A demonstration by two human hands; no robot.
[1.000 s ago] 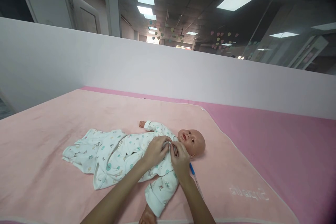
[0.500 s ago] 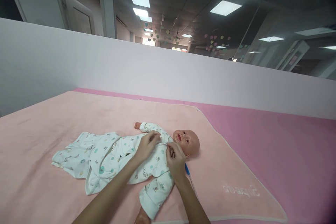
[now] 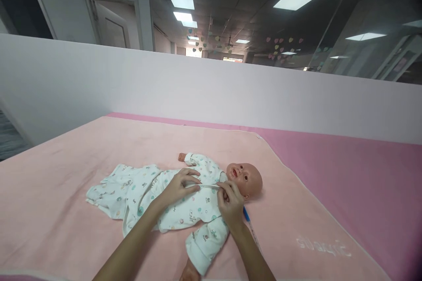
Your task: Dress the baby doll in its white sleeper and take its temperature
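Observation:
A baby doll point(image 3: 245, 179) lies on its back, head to the right, wearing a white baby outfit point(image 3: 184, 217) with small coloured prints. Its sleeved arms reach away from me and toward me. My left hand point(image 3: 181, 186) rests on the doll's chest, thumb and forefinger closed around the outfit's pale front edge. Near the collar, my right hand point(image 3: 231, 204) pinches the same edge, fingers curled. The edging runs straight between both hands. The outfit's lower part lies flat and loose to the left.
Under the doll spreads a peach blanket point(image 3: 290, 210) with white lettering, on a pink surface point(image 3: 356, 162). A blue-tipped, thin marked strip point(image 3: 253, 228) lies beside my right wrist. A white partition point(image 3: 211, 90) stands behind, with glass above it.
My left hand has shifted left along the front edge, and its thumb now shows. The edge looks straighter between my hands. The whole view has shifted, placing the doll further right.

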